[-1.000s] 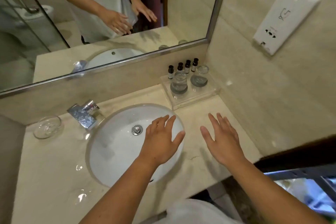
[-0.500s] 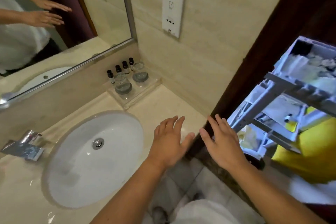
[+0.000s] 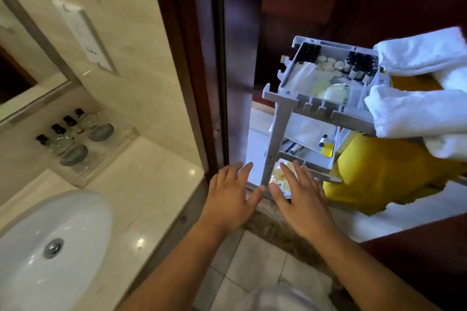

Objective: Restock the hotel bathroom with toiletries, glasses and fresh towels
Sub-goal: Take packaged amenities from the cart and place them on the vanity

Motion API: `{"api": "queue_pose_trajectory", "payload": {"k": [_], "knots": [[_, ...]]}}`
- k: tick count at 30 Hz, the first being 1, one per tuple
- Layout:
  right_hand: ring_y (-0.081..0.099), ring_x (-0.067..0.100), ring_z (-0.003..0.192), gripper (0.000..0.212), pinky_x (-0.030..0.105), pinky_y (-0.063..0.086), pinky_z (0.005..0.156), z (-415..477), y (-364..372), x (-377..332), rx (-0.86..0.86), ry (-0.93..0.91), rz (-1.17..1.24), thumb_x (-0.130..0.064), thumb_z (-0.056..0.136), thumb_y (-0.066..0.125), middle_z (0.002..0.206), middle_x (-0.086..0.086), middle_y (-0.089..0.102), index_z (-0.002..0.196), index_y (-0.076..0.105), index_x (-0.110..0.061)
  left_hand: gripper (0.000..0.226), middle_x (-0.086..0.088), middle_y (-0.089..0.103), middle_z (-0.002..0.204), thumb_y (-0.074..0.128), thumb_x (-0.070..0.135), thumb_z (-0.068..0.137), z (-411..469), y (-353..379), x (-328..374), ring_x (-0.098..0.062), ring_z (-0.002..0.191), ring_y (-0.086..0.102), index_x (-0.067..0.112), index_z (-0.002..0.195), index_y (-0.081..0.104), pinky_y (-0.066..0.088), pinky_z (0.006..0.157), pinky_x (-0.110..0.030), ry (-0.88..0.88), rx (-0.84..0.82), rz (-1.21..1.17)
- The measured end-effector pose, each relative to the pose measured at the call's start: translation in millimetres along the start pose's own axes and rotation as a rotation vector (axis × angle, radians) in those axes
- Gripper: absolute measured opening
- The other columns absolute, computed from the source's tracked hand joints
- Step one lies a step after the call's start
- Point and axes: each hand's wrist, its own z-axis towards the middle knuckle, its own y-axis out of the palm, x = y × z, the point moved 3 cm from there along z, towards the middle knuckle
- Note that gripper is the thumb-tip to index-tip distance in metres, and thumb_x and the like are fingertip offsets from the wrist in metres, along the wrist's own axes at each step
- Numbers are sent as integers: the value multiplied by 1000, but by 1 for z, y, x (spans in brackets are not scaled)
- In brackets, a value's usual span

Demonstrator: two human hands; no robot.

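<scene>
Left hand (image 3: 228,199) and right hand (image 3: 300,199) hover empty, fingers straight and spread, side by side in the doorway just in front of the cart (image 3: 276,131), whose top shelf holds small dark bottles (image 3: 358,64) with white towels (image 3: 414,111) heaped over one end. Tugging one towel from that loose heap would likely drag its neighbour to the floor or sweep the bottles over. On the counter (image 3: 141,184), glasses (image 3: 74,154) sit crowded in a clear tray (image 3: 111,156), so a hurried set-down could knock them.
</scene>
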Motion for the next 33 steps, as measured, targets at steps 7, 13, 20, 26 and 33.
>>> {"api": "queue_pose_trajectory", "payload": {"k": [7, 13, 20, 26, 33], "knots": [[-1, 19, 161, 85, 48, 7, 128, 5, -50, 111, 46, 81, -32, -83, 88, 11, 175, -3, 6, 162, 21, -42, 68, 7, 29, 167, 36, 66, 102, 47, 48, 98, -18, 154, 20, 34, 161, 28, 16, 124, -38, 60, -38, -11], [-3, 18, 161, 86, 47, 3, 128, 0, -96, 157, 77, 106, -40, -83, 89, 9, 175, -5, 1, 163, 16, -41, 66, 9, 32, 165, 39, 65, 103, 68, 67, 160, -15, 153, 22, 34, 161, 30, 17, 124, -36, 131, -40, -48], [-4, 16, 161, 93, 44, 0, 127, 9, -113, 168, 106, 117, 22, -88, 85, 2, 175, -8, 2, 164, 13, -40, 66, 8, 31, 166, 37, 64, 103, 99, 66, 181, -16, 153, 21, 34, 161, 28, 17, 124, -38, 173, -44, -39], [-6, 15, 161, 93, 46, 3, 128, 35, -113, 170, 143, 103, 41, -86, 84, -5, 175, -9, 1, 164, 7, -41, 78, 8, 33, 165, 21, 76, 94, 133, 75, 181, -16, 152, 24, 34, 160, 30, 22, 123, -42, 177, -71, -64], [-6, 14, 161, 78, 42, 6, 130, 102, -117, 159, 115, 109, 50, -77, 96, 16, 175, -10, -2, 164, 2, -42, 68, 5, 31, 167, 36, 67, 102, 213, 72, 164, -20, 155, 20, 32, 160, 30, 20, 124, -46, 157, -106, -65]]}}
